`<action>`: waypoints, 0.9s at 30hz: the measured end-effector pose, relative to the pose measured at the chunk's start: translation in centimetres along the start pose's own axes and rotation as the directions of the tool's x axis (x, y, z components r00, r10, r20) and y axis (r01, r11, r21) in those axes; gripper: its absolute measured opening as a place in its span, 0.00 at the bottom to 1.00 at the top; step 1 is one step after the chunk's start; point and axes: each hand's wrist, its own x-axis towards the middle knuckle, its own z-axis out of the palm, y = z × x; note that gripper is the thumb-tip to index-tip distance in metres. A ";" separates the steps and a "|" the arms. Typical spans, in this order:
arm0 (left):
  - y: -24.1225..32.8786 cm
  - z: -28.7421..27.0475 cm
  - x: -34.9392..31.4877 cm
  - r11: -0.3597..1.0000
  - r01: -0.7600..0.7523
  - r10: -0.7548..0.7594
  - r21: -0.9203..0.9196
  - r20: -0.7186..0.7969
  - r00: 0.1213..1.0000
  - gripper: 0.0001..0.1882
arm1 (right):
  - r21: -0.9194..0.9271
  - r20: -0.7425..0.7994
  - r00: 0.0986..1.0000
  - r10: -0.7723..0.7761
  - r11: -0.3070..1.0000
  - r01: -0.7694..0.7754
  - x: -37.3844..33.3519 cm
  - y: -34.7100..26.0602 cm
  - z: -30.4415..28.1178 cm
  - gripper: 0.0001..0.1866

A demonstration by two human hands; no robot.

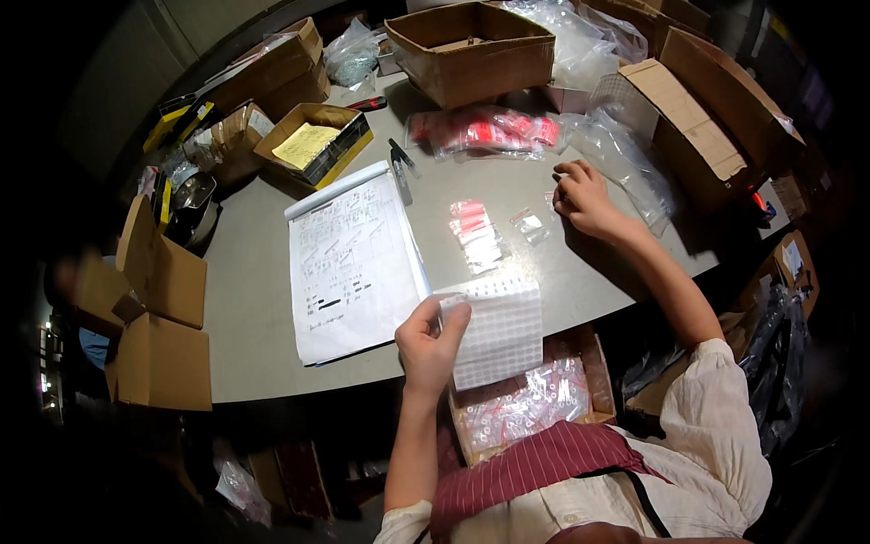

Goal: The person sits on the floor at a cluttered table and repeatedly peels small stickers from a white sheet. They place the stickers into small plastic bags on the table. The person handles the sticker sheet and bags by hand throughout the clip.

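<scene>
A white sheet of small round stickers (pixel 498 335) hangs over the table's near edge. My left hand (pixel 430 344) grips its left side, thumb on top. Farther off to the right, my right hand (pixel 587 201) rests low over the table with bent fingers. Something small and clear shows at its fingertips, too small to make out. Between the hands lies an overlapping row of small zip bags (pixel 475 238) with red and white parts. Beside that row is another small clear bag (pixel 529 227) with a white patch.
Left of the bags lies a handwritten notepad (pixel 353 272), with black markers (pixel 400 172) at its top. Red-and-clear bag packs (pixel 485 132) lie at the back. Below the sheet, a carton (pixel 598 381) holds several filled bags. Cardboard boxes (pixel 471 68) line the far side.
</scene>
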 end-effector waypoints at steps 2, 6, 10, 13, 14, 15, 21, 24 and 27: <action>-0.2 -0.1 -0.2 0.999 -0.009 0.009 -0.031 -0.017 1.000 0.08 | 0.059 0.005 0.991 0.136 0.989 -0.136 0.5 -1.6 -1.9 0.14; 0.0 0.4 -0.2 0.999 -0.038 0.038 -0.013 -0.026 0.999 0.08 | 0.495 0.072 0.997 0.020 0.867 -0.053 0.1 -6.3 -4.1 0.15; 0.1 0.3 -0.4 0.998 -0.048 0.049 0.033 -0.016 0.999 0.09 | 0.646 0.225 0.943 -0.244 0.762 0.043 -1.1 -13.7 -6.8 0.11; 1.0 0.5 -0.5 0.998 -0.038 0.038 0.053 0.004 0.999 0.08 | 0.547 0.304 0.895 -0.326 0.829 0.116 -1.1 -15.4 -6.7 0.11; 1.3 0.5 -0.6 0.998 -0.036 0.036 0.057 0.004 0.999 0.07 | 0.525 0.327 0.884 -0.335 0.842 0.125 -1.0 -15.6 -6.6 0.12; 1.2 0.5 -0.6 0.995 -0.050 0.050 0.085 0.005 0.999 0.07 | 0.504 0.350 0.872 -0.344 0.853 0.134 -0.9 -15.6 -6.6 0.12; 0.4 0.6 -0.3 0.991 -0.083 0.082 0.104 0.011 0.997 0.08 | 0.397 0.210 0.931 -0.300 0.896 0.199 -2.2 -16.4 -4.8 0.14; 0.5 0.7 -0.3 0.992 -0.081 0.082 0.092 -0.005 0.997 0.08 | 0.385 0.142 0.940 -0.311 0.892 0.237 -2.8 -16.6 -4.4 0.15; 0.7 0.7 -0.3 0.992 -0.073 0.074 0.101 -0.009 0.997 0.08 | 0.395 0.121 0.942 -0.313 0.886 0.243 -3.0 -16.8 -4.5 0.16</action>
